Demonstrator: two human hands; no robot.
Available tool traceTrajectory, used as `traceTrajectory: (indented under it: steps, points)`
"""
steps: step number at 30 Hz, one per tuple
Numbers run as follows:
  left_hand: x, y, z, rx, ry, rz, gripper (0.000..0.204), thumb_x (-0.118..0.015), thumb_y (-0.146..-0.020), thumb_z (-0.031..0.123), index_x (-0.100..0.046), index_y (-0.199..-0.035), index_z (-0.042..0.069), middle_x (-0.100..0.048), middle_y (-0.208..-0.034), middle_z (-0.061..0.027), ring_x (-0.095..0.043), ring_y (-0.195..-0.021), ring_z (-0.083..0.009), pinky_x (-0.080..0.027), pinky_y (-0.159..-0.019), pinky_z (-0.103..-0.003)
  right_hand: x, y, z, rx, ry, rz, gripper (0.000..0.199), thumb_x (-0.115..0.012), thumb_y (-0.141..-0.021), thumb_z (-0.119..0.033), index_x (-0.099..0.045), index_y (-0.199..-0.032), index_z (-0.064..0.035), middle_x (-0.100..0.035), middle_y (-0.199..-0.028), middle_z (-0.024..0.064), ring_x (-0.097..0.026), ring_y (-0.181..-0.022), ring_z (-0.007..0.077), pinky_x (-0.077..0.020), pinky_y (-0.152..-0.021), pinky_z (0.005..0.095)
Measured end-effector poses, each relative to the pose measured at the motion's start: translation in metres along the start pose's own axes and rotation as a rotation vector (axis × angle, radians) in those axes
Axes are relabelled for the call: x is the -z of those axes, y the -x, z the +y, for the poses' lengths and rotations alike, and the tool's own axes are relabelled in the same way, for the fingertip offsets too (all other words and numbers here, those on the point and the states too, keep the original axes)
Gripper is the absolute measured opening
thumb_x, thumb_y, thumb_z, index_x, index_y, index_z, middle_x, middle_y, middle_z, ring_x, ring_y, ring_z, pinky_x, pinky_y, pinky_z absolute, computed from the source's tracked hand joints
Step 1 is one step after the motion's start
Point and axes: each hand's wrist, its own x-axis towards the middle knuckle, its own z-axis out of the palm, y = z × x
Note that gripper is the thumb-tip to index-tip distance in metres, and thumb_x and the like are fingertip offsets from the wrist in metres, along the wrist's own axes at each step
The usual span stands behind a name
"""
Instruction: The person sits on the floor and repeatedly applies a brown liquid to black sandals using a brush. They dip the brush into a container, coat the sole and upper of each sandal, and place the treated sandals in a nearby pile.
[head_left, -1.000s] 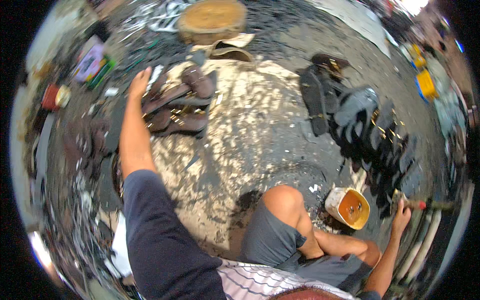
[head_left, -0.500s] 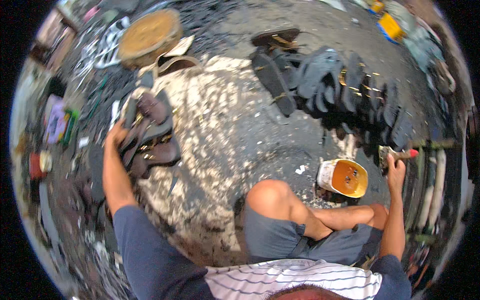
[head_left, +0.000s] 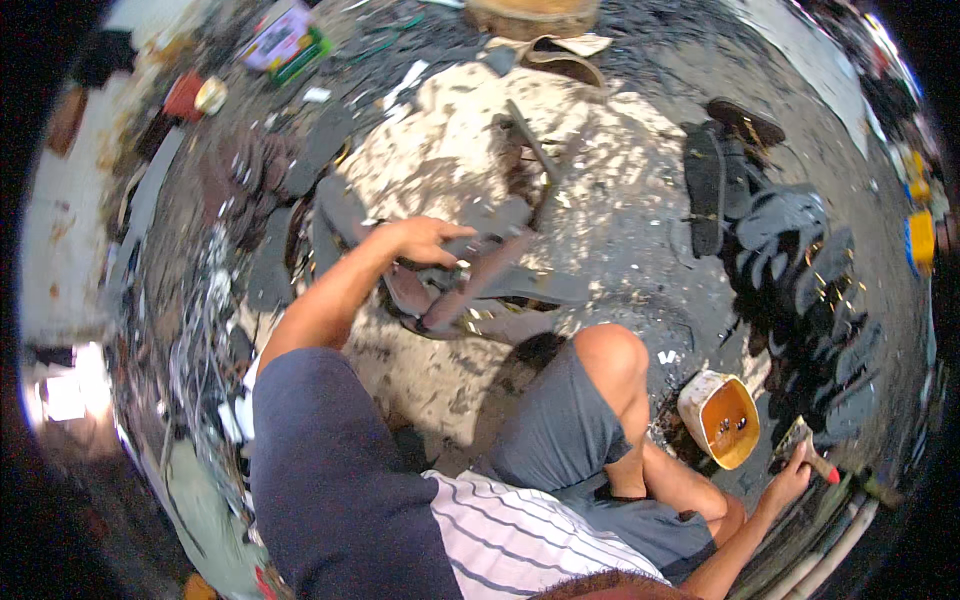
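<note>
Pinching a brush in right grip, left grip spread over sandals, printed package unreadable

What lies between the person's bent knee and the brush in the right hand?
In the head view, a container of orange-brown liquid sits between the knee and the brush.

The sandal pieces are mixing brown with grey. The floor is showing cream blotched with dark grey. The pot is wearing grubby white outside, its contents glowing orange. The brush is ending in red. The shirt is carrying dark stripes on white, its sleeve showing navy.
</note>
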Motion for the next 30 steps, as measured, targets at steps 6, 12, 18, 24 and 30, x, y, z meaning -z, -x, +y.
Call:
traceTrajectory:
  steps: [6, 12, 18, 24, 30]
  points:
    - [0.012, -0.017, 0.054, 0.020, 0.183, 0.275, 0.060, -0.073, -0.085, 0.057, -0.070, -0.130, 0.018, -0.074, -0.121, -0.0114, -0.070, -0.111, -0.0263, -0.052, -0.100, -0.043, 0.007, -0.001, -0.021, 0.046, -0.023, 0.003, 0.043, -0.064, -0.103, -0.039, -0.071, -0.108, 0.0036, -0.070, -0.094, 0.0044, -0.059, -0.079, 0.0120, -0.0484, -0.072, 0.0285]
    - [0.039, -0.166, 0.143, 0.385, 0.366, 0.833, 0.133, -0.068, -0.063, 0.089, -0.018, -0.165, 0.020, 0.002, -0.171, -0.0224, 0.003, -0.156, -0.0472, -0.006, -0.113, -0.079, 0.009, 0.012, -0.083, 0.131, -0.227, 0.053, 0.038, -0.069, -0.100, -0.037, -0.068, -0.092, 0.0000, -0.065, -0.084, -0.0002, -0.053, -0.074, 0.0081, -0.0444, -0.065, 0.0278]
    - [0.004, -0.223, 0.194, 0.411, 0.117, 0.662, 0.125, -0.076, -0.074, 0.066, -0.010, -0.163, 0.008, -0.040, -0.157, -0.0234, -0.029, -0.150, -0.0428, -0.001, -0.116, -0.077, 0.027, 0.036, -0.087, 0.106, -0.244, 0.147, 0.042, -0.071, -0.098, -0.041, -0.068, -0.092, 0.0007, -0.067, -0.085, 0.0039, -0.057, -0.075, 0.0115, -0.0469, -0.069, 0.0290]
    - [0.034, -0.188, 0.131, 0.396, 0.241, 1.022, 0.083, -0.077, -0.081, 0.041, -0.046, -0.145, -0.001, -0.053, -0.144, -0.0268, -0.042, -0.140, -0.0416, -0.010, -0.119, -0.068, 0.059, 0.045, -0.052, 0.005, -0.269, 0.178, 0.035, -0.067, -0.102, -0.033, -0.069, -0.111, 0.0011, -0.069, -0.103, 0.0026, -0.060, -0.087, 0.0099, -0.0506, -0.081, 0.0280]
    - [0.021, -0.181, 0.075, 0.595, 0.455, 0.824, 0.100, -0.083, -0.072, 0.053, -0.037, -0.147, 0.004, -0.042, -0.150, -0.0294, -0.041, -0.141, -0.0465, -0.038, -0.115, -0.055, 0.008, 0.018, -0.058, 0.027, -0.272, 0.077, 0.040, -0.070, -0.099, -0.039, -0.069, -0.104, 0.0014, -0.069, -0.100, 0.0035, -0.059, -0.085, 0.0103, -0.0494, -0.078, 0.0281]
